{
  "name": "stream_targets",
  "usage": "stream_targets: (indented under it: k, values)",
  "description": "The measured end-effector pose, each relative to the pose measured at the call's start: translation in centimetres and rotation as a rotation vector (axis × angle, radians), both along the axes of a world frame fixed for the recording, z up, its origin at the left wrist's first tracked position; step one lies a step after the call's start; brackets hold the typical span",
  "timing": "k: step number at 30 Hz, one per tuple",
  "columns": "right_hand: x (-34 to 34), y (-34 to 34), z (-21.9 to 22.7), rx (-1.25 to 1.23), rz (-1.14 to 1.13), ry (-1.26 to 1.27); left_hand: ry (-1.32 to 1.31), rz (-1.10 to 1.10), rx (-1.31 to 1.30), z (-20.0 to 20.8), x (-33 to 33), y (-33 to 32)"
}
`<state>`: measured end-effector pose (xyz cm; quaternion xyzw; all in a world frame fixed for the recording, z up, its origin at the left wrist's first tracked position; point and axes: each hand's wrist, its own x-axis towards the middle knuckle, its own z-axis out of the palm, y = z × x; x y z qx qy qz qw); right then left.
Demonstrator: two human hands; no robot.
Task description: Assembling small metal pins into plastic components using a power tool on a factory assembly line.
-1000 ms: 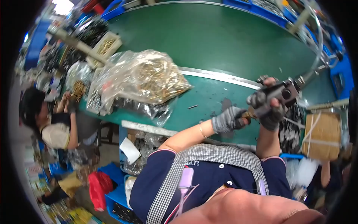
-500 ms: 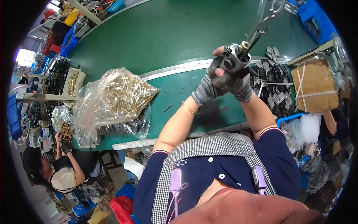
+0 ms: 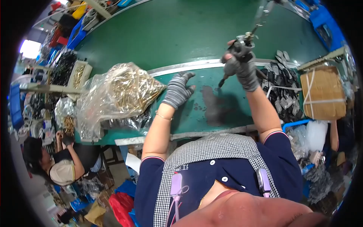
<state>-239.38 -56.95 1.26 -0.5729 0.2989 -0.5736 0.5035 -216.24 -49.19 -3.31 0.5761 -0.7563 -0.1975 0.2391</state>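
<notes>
My right hand (image 3: 238,66), in a grey fingerless glove, is wrapped round a black hanging power screwdriver (image 3: 242,46). A brass-coloured fitting shows at its top, and its thin dark bit (image 3: 221,82) points down to the left over the green bench. My left hand (image 3: 179,90), gloved alike, is empty with its fingers apart, low over the bench. It is nearest to a clear plastic bag (image 3: 126,89) full of brass-coloured screws. To the right of my right hand lies a pile of black and grey metal parts (image 3: 281,89).
A metal strip (image 3: 200,63) crosses the green bench (image 3: 181,34). A hook and cord (image 3: 262,17) hang above the tool. A strapped cardboard box (image 3: 324,92) stands at the right, a white tray of screws (image 3: 79,75) at the left. A co-worker (image 3: 56,162) sits at lower left.
My left hand has let go of the screwdriver and moved left toward the bag of screws. My right hand still holds the screwdriver, now tilted with its bit in view.
</notes>
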Motion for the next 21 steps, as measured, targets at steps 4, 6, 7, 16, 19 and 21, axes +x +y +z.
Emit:
stream_targets:
  k: [4,6,7,16,19,21]
  values:
    - [-3.4,-3.2,0.8,-0.21,-0.025,0.365,-0.525,0.265,0.27,2.0,4.4,2.5]
    - [-3.1,-2.3,1.6,0.062,0.113,0.104,-0.695,0.34,0.185,1.2,6.6,4.6]
    - [-3.1,-1.9,1.6,0.061,0.123,0.101,-0.858,0.394,0.096,0.7,7.4,5.2]
    - [-4.5,3.4,4.5,0.294,0.304,1.379,-0.654,0.546,0.153,1.4,10.4,5.2]
    - [-3.6,3.7,2.0,0.068,0.356,1.429,-0.548,0.459,-0.005,0.6,12.0,2.6]
    - [-3.0,3.4,1.0,0.041,0.331,1.433,-0.411,0.424,-0.157,0.6,12.0,-1.2]
